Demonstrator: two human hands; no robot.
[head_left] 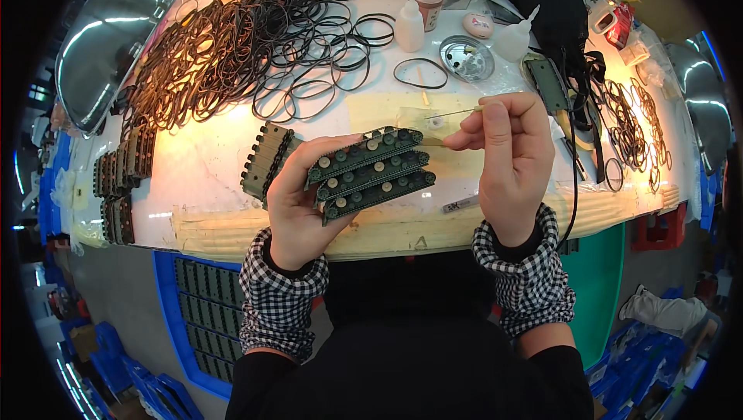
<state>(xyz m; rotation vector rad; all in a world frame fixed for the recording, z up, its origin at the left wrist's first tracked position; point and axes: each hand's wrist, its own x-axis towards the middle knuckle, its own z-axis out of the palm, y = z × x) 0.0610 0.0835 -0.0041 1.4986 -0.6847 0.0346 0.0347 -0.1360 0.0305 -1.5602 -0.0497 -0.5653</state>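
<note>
My left hand (298,203) grips a stack of three dark green toy track-wheel parts (371,174), fanned out with their round pale wheel hubs facing up. My right hand (507,157) pinches a thin stick (457,113) between thumb and forefinger, its tip pointing left just above the top part. Both hands hover over the front of a white lit worktable (209,164). More green parts (267,158) lie on the table just left of my left hand.
A big heap of black rubber bands (248,48) covers the table's back left. Two white squeeze bottles (410,27), a small metal dish (467,58) and a lone band (420,73) sit behind. Stacked green parts (124,168) line the left edge; a blue crate (203,319) holds more below.
</note>
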